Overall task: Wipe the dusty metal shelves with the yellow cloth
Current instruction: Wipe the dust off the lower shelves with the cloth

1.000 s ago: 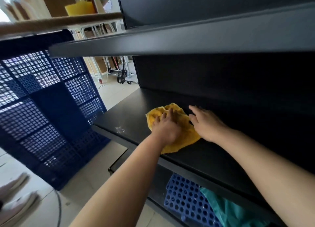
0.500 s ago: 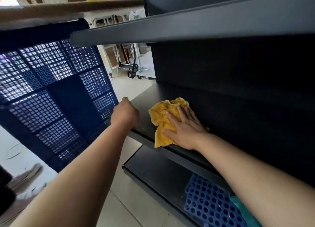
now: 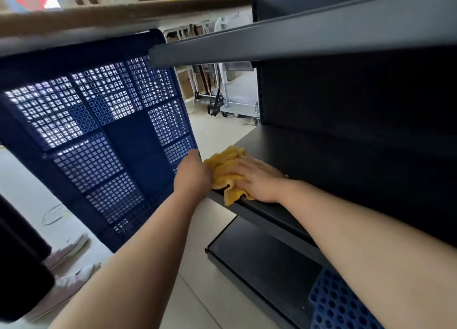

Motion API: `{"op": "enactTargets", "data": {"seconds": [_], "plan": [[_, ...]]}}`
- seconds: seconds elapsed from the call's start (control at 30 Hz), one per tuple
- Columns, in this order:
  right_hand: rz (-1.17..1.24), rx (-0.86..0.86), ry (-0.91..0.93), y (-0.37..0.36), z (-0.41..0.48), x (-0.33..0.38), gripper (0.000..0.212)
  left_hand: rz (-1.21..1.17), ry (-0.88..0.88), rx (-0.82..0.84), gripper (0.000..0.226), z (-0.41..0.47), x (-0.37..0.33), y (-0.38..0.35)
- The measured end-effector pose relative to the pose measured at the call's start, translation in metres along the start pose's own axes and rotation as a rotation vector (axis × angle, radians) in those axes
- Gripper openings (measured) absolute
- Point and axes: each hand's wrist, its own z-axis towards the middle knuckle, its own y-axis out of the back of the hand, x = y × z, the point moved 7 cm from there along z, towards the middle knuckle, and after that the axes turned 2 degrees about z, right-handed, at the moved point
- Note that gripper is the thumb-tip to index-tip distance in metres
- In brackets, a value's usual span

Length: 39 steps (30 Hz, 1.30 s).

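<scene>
Right hand lies flat, fingers straight, pressing the cloth on the shelf at its near-left corner. Best to keep the palm down and sweep dust off the end (not back inward). Left hand is at the shelf end, its grip hidden. Half a second ago it stood apart from the cloth; now they touch.

Dark metal shelf, crumpled yellow cloth at its left front corner

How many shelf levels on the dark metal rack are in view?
3: upper shelf overhead, middle shelf under the yellow cloth, bottom shelf below it. Others may lie above the frame.
</scene>
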Motion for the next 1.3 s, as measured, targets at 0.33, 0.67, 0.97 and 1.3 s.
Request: {"op": "enactTargets", "data": {"seconds": [0.33,0.67,0.97,1.3], "plan": [[0.140,0.034,0.107,0.018,-0.092,-0.002,0.034,-0.019,-0.170,0.051,0.051,-0.027,-0.051,-0.009],[0.124,-0.125,-0.308,0.063,-0.168,-0.088,0.048,0.520,-0.284,0.360,0.091,-0.122,-0.110,-0.102],[-0.194,0.132,-0.533,0.064,-0.152,-0.107,0.051,0.479,-0.402,0.252,0.084,-0.055,-0.112,-0.109],[-0.191,0.220,-0.592,0.066,-0.146,-0.109,0.052,0.645,-0.259,0.372,0.077,-0.029,-0.105,-0.122]]}}
